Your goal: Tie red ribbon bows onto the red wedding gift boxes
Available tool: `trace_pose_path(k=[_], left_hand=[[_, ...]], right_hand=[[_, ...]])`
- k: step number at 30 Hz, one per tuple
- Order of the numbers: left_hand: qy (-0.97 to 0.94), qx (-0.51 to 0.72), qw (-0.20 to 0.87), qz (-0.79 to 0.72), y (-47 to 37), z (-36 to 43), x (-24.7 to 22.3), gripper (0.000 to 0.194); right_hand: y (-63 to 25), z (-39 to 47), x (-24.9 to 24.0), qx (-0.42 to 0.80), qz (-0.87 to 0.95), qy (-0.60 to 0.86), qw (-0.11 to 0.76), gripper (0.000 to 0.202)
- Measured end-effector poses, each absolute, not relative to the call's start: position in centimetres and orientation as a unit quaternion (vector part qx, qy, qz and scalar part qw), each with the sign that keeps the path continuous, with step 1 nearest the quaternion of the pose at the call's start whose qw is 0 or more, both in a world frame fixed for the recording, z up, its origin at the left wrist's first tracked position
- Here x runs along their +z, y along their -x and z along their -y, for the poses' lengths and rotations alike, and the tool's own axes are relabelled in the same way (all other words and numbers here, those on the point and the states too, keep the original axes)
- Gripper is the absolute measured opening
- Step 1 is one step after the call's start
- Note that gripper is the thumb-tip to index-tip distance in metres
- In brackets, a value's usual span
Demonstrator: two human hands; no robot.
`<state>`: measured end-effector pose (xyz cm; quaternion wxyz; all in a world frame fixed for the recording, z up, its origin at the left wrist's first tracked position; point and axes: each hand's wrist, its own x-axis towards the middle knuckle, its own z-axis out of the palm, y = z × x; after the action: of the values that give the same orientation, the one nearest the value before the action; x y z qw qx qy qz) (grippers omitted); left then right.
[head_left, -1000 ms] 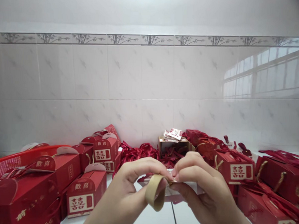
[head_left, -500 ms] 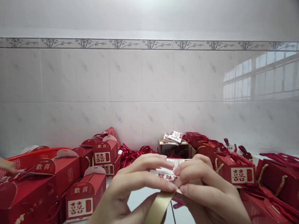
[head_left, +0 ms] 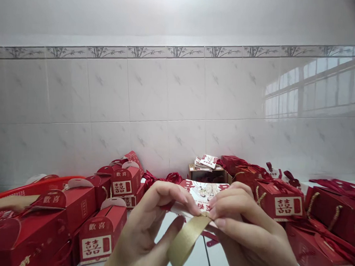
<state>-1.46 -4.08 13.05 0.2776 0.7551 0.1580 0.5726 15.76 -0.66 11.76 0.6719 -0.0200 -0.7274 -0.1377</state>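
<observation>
In front of me a white card with red print is held up between my two hands. A gold ribbon runs through the card's near edge and loops downward. My left hand has its index fingertip on the card's near edge where the ribbon comes out; its thumb lies beside the ribbon loop. My right hand pinches the card's right side and near edge between thumb and fingers. A dark red ribbon end shows beneath the card.
Red gift boxes stand on the left and more red boxes on the right. Behind are a heap of red ribbon and a small box topped with cards. Another person's hand is at a red basket.
The card has tilted so more of its printed face shows. My left fingers have bent back from its top, and the gold ribbon loop has swung left. The other person's hand has moved right.
</observation>
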Motion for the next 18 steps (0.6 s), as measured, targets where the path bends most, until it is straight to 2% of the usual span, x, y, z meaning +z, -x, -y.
trace_pose_path(k=[5,10,18], left_hand=[[-0.747,0.600,0.225,-0.176,1.0,4.0,13.0,0.035],[-0.728,0.626,0.188,-0.208,1.0,4.0,13.2,0.023],[-0.726,0.621,0.167,-0.243,1.0,4.1,13.0,0.019]], right_hand=[[-15.0,0.2,11.4,-0.076,0.714,0.024,0.695,0.030],[-14.6,0.7,11.4,0.037,0.730,0.037,0.682,0.025],[-14.5,0.9,10.9,0.075,0.715,0.041,0.694,0.022]])
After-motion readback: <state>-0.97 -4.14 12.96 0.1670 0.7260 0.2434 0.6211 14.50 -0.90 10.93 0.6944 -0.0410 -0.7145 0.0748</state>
